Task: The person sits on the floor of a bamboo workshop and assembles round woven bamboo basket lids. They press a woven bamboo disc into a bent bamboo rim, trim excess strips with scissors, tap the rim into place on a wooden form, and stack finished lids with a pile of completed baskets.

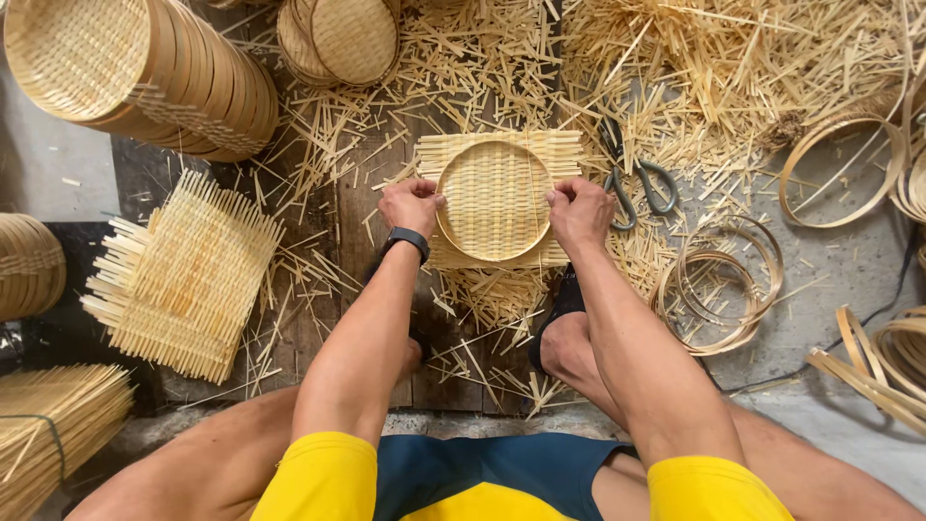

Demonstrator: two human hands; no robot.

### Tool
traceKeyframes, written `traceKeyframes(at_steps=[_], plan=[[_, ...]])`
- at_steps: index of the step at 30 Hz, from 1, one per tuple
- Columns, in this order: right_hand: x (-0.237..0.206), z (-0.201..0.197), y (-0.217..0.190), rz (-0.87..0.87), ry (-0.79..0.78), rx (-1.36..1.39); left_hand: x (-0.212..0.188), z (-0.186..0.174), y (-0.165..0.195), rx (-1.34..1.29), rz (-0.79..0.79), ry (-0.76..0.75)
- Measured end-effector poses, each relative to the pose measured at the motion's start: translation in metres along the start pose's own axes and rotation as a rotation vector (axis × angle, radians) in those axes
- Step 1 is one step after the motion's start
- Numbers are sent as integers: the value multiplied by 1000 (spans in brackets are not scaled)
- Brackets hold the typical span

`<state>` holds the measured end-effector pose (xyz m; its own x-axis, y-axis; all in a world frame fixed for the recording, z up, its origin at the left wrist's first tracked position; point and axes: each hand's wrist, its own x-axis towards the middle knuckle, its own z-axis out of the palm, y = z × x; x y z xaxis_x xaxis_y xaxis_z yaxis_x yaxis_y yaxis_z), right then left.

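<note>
At the centre of the view a square woven bamboo mat (564,145) lies on a dark wooden board (357,207) on the floor, and a round bamboo hoop (494,200) is pressed into it so that the weave dishes inward inside the ring. The left hand (411,205) grips the hoop's rim at its nine o'clock edge, fingers curled and pressed together over the rim; a black wristband (409,238) sits just behind it. The right hand (579,212) grips the rim at three o'clock in the same way, fingers bunched and curled onto the rim. Just beside the right hand, at about two o'clock from it, a pair of scissors (632,178) rests among loose bamboo offcuts (714,68) that spread across the top of the view. At nine o'clock from the mat lies a stack of flat woven mats (183,275). At eleven o'clock a stack of finished round baskets (145,72) lies on its side. Loose bamboo hoops (719,289) lie at four o'clock, near the right forearm.
</note>
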<state>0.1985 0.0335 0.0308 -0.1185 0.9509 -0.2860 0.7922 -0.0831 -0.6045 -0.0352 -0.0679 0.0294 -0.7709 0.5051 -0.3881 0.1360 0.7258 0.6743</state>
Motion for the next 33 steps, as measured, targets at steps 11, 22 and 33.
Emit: traceKeyframes(at_steps=[11,22,33], plan=[[-5,-7,-19,-137,75,54,15,-28,2,-191,-199,-230],[5,-12,-33,-83,-13,60,22,-27,-5,-119,25,-162],[32,-27,-40,-68,-135,86,42,-25,33,176,115,-221]])
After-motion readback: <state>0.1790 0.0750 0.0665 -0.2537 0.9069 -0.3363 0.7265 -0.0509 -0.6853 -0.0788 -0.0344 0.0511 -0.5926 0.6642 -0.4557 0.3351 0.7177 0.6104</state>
